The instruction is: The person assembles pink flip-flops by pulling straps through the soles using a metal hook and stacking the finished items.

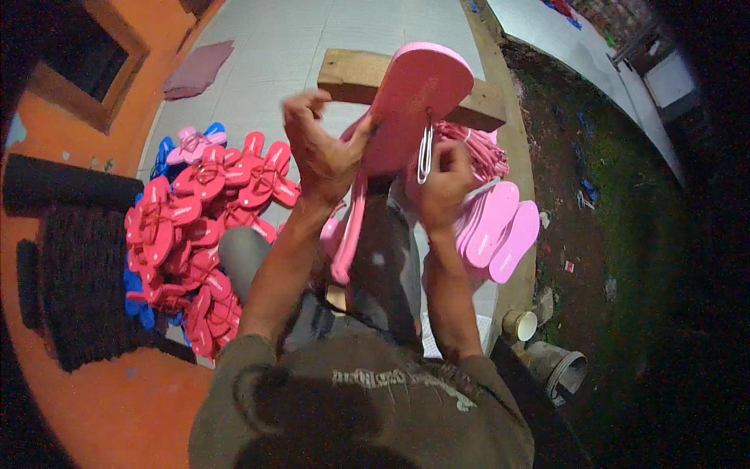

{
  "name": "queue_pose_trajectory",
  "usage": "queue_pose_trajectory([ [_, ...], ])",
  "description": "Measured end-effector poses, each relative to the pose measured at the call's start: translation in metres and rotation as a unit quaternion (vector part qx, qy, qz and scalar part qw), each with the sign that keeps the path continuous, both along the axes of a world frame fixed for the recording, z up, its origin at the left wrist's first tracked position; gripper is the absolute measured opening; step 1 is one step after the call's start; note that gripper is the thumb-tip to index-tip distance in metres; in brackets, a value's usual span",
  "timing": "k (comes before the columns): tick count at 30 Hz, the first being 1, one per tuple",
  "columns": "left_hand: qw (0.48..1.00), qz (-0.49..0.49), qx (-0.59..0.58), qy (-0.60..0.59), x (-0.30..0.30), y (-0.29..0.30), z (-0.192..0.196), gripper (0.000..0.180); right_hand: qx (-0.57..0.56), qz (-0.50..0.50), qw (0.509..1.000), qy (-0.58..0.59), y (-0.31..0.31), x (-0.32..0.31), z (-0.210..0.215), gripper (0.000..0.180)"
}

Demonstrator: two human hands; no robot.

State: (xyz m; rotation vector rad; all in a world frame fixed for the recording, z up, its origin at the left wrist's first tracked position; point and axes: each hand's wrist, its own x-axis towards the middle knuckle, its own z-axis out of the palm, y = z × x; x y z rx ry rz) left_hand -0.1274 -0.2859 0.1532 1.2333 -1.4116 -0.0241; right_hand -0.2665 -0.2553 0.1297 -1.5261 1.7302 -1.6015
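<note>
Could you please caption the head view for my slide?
Both hands at a pink sole, red sandals piled to the left.

Your left hand (324, 152) is blurred. Your right hand (447, 187) hides part of the strap bundle (488, 154); whether it touches the wire loop (424, 156), you can't tell. The sole (418, 90) covers the middle of the block (344, 72), and the lower edge crops your shirt (453, 422).
</note>
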Motion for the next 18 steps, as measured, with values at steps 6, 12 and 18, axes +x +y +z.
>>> queue_pose_trajectory([
  [6, 0.842, -0.280, 0.296, 0.353, 0.017, 0.031, -0.117, 0.027, 0.041, 0.158, 0.982, -0.095, 0.042, 0.051, -0.074, 0.023],
  [12, 0.767, -0.389, 0.415, 0.297, 0.024, 0.057, -0.097, 0.022, 0.256, 0.349, 0.796, -0.423, 0.065, 0.020, -0.097, 0.022],
  [18, 0.785, -0.419, 0.435, 0.135, 0.059, 0.095, -0.083, 0.029, 0.355, 0.278, 0.892, -0.026, 0.139, -0.017, -0.035, 0.019],
])
